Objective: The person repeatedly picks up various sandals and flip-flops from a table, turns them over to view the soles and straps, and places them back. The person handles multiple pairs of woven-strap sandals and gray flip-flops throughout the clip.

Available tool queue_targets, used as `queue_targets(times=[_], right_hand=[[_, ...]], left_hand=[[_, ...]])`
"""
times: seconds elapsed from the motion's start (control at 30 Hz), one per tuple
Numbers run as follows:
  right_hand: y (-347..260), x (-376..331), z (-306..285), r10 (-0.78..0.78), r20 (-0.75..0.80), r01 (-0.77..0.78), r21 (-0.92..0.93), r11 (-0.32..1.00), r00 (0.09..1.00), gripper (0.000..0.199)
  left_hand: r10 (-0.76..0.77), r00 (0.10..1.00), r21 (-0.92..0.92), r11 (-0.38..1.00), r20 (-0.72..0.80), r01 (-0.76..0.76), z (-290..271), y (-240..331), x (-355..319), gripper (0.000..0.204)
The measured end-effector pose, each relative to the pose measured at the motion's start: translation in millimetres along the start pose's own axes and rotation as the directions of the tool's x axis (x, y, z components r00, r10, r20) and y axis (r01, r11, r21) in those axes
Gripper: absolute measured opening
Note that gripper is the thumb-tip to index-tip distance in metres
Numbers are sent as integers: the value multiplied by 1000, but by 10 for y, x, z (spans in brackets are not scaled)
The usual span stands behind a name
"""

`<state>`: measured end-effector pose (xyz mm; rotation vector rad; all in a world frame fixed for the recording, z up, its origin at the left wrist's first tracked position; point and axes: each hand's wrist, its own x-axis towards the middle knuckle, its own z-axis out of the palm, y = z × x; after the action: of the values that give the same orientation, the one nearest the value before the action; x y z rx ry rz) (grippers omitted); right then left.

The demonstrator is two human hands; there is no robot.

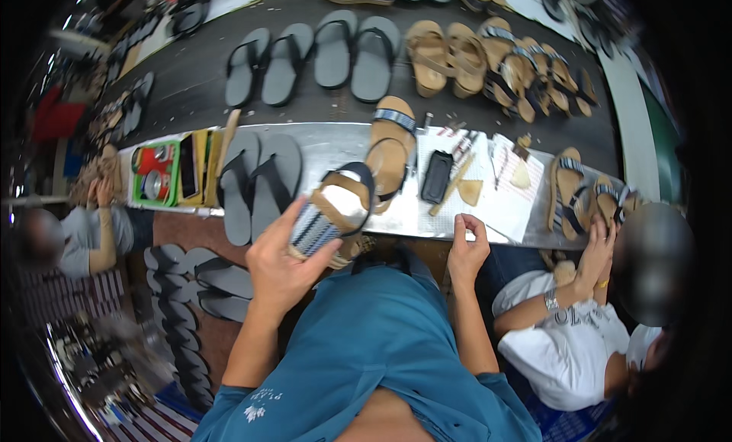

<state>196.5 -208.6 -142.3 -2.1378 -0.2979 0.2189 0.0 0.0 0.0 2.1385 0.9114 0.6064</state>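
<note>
Left hand (280, 270): fingers gripping a tan sandal with blue-and-white striped strap (314, 230)
Sandal: tilted, over the near edge of the silver metal bench (332, 144)
Right hand (467, 251): fingers loosely curled; cannot tell whether they pinch anything

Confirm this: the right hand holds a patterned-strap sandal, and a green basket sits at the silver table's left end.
No: in the head view, the left hand holds the patterned-strap sandal. The green basket sits at the left end of the silver table.

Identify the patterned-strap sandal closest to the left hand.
It's the tilted sandal gripped between the thumb and fingers of the left hand. Its lookalike, up and right, lies sole-down, unheld.
</note>
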Motion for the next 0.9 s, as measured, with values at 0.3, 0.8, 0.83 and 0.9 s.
queue_targets(times=[0.3, 0.8, 0.83, 0.9], right_hand=[[-2013, -193, 113, -539, 409, 272, 551, 789, 736, 12], [-2191, -129, 372, -248, 605, -164, 542, 824, 756, 26], [-2167, -102, 395, -208, 656, -281, 559, 780, 725, 27], [-2095, -80, 426, -188, 574, -275, 622, 733, 797, 23]], left_hand=[[153, 988, 178, 973, -21, -147, -228, 130, 83, 67], [304, 949, 318, 910, -79, -265, -255, -105, 139, 67], [296, 952, 329, 909, -83, -254, -263, -117, 167, 68], [305, 943, 286, 923, -135, -257, -248, -161, 245, 65]])
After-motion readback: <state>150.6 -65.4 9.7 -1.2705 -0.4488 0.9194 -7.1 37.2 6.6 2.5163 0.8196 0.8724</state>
